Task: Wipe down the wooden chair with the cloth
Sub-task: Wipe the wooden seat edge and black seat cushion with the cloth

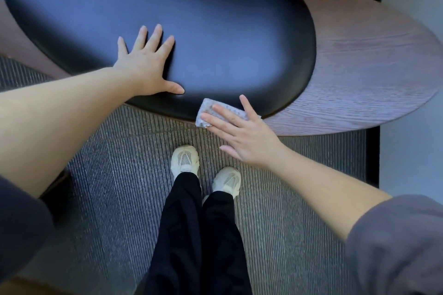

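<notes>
The wooden chair (364, 74) is a broad oval slab of brown grained wood with a large black padded cushion (191, 19) on top. My left hand (148, 62) lies flat on the cushion's near edge, fingers spread, holding nothing. My right hand (242, 134) presses a small speckled grey cloth (211, 110) flat against the near rim of the chair, where the cushion meets the wood. The fingers cover much of the cloth.
Grey ribbed carpet (115, 175) covers the floor below the chair. My feet in cream sneakers (185, 159) and black trousers stand close to the chair's near edge. A dark strip and pale wall (412, 163) run along the right side.
</notes>
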`<act>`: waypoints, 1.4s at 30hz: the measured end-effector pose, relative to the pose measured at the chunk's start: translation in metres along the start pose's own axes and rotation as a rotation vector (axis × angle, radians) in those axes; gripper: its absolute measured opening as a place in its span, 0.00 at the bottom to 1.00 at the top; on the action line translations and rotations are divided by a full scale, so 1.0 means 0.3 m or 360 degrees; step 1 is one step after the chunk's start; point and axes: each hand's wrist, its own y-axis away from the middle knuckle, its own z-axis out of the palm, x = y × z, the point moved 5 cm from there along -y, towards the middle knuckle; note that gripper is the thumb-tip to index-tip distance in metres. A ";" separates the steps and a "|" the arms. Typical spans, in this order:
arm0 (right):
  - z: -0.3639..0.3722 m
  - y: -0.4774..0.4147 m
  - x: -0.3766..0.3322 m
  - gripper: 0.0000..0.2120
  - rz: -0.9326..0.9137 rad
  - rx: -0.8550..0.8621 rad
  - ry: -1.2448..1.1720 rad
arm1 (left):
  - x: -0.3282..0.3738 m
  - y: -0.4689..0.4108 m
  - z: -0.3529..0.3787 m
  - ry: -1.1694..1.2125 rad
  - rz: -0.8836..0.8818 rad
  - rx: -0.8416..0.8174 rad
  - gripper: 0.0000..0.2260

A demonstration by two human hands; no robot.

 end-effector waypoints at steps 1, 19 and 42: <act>0.003 0.024 0.010 0.30 0.0044 -0.0018 0.0008 | 0.001 0.007 0.003 0.0011 -0.0019 0.0000 0.51; -0.072 -0.051 -0.070 0.38 0.2156 -0.0024 -0.1065 | 0.105 0.079 0.008 0.0012 -0.0078 -0.0144 0.44; -0.051 0.066 0.240 0.37 0.2224 -0.0011 -0.0893 | 0.123 0.013 0.004 -0.0137 0.0152 -0.0261 0.56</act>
